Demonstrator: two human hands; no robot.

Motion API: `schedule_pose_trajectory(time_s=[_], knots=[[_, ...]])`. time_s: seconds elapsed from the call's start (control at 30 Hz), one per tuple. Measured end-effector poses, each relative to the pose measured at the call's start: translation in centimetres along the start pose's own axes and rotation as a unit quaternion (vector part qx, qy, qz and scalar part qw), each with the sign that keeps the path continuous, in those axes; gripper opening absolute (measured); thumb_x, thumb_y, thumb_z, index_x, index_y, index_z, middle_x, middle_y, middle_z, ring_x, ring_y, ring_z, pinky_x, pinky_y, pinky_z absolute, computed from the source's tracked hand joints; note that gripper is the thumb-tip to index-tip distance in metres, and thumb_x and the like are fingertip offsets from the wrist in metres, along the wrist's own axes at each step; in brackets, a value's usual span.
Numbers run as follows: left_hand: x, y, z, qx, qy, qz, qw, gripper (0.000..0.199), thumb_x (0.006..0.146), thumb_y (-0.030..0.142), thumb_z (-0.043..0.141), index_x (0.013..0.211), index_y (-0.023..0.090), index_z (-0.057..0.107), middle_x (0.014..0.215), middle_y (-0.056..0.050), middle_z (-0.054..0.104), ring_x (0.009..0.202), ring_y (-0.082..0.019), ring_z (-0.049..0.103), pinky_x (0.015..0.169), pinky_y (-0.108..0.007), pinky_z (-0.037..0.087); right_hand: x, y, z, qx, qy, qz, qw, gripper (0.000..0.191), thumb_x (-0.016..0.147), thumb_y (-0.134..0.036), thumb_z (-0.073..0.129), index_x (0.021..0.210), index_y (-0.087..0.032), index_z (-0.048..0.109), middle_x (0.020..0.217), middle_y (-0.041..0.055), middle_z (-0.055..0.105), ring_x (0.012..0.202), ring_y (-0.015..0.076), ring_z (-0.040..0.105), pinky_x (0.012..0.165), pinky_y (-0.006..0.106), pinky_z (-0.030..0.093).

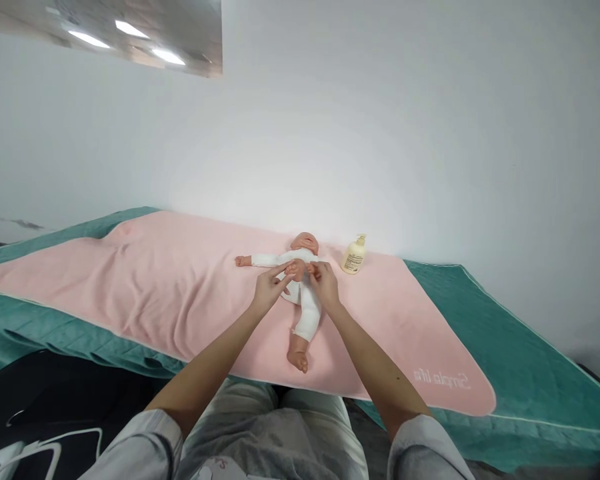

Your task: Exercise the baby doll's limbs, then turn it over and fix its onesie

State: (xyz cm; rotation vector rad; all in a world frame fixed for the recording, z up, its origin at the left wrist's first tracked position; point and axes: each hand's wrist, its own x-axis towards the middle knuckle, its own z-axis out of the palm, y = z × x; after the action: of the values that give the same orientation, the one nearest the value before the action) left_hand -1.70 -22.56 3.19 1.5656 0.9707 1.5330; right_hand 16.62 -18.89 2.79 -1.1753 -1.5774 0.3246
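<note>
A baby doll [309,313] with a white cloth body lies on its back, its head [305,243] away from me. One leg is stretched toward me; the other is bent up, its foot [297,269] raised over the belly. My left hand [271,288] grips this raised foot from the left, thumb and fingers at its edge. On the other side, my right hand [325,284] has its fingers pinched on a small part of the doll beside the foot; which part is unclear. The doll's arm on the left lies stretched out sideways.
A cream pump bottle [353,256] stands right of the doll. Under both lies a pink blanket [395,320], wrinkled at left, over a green quilted cover [480,327]. A white wall [380,133] rises behind. White cables [55,448] lie at lower left.
</note>
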Motion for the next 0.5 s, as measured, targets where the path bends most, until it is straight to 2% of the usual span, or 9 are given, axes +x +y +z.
schedule_pose_trajectory(time_s=[0.13, 0.27, 0.4, 0.5], knots=[[2.0, -0.2, 0.6, -0.021, -0.016, 0.007, 1.000, 0.050, 0.079, 0.044, 0.065, 0.121, 0.017, 0.065, 0.122, -0.010, 0.064, 0.046, -0.008, 0.058, 0.047, -0.024, 0.052, -0.7, 0.8, 0.6, -0.022, -0.037, -0.011, 0.999, 0.031, 0.071, -0.017, 0.059, 0.100, -0.022, 0.067, 0.103, 0.0037, 0.061, 0.075, 0.0158, 0.058, 0.072, 0.029, 0.048], [2.3, -0.2, 0.1, -0.026, -0.008, 0.012, 1.000, 0.052, 0.079, 0.045, 0.065, 0.121, 0.014, 0.065, 0.122, -0.010, 0.064, 0.051, -0.010, 0.061, 0.047, -0.026, 0.054, -0.3, 1.3, 0.1, -0.019, -0.006, 0.003, 1.000, 0.030, 0.074, -0.022, 0.058, 0.103, -0.021, 0.065, 0.105, 0.0048, 0.060, 0.076, 0.0155, 0.057, 0.072, 0.029, 0.048], [-0.1, 0.4, -1.2, -0.001, 0.010, 0.012, 1.000, 0.051, 0.079, 0.044, 0.065, 0.122, 0.016, 0.065, 0.115, -0.008, 0.069, 0.047, -0.010, 0.059, 0.049, -0.027, 0.054, 0.7, 2.0, -1.7, 0.007, 0.069, 0.052, 0.996, 0.033, 0.078, -0.032, 0.059, 0.108, -0.018, 0.062, 0.105, 0.0060, 0.062, 0.074, 0.0147, 0.057, 0.073, 0.029, 0.049], [-3.6, 0.8, -2.4, 0.031, 0.011, 0.007, 0.999, 0.047, 0.078, 0.041, 0.068, 0.119, 0.018, 0.067, 0.087, -0.004, 0.075, 0.045, -0.012, 0.060, 0.048, -0.024, 0.051, 1.3, 3.5, -3.9, 0.032, 0.128, 0.113, 0.985, 0.038, 0.078, -0.038, 0.061, 0.109, -0.016, 0.060, 0.101, 0.0059, 0.065, 0.070, 0.0143, 0.058, 0.070, 0.028, 0.050]])
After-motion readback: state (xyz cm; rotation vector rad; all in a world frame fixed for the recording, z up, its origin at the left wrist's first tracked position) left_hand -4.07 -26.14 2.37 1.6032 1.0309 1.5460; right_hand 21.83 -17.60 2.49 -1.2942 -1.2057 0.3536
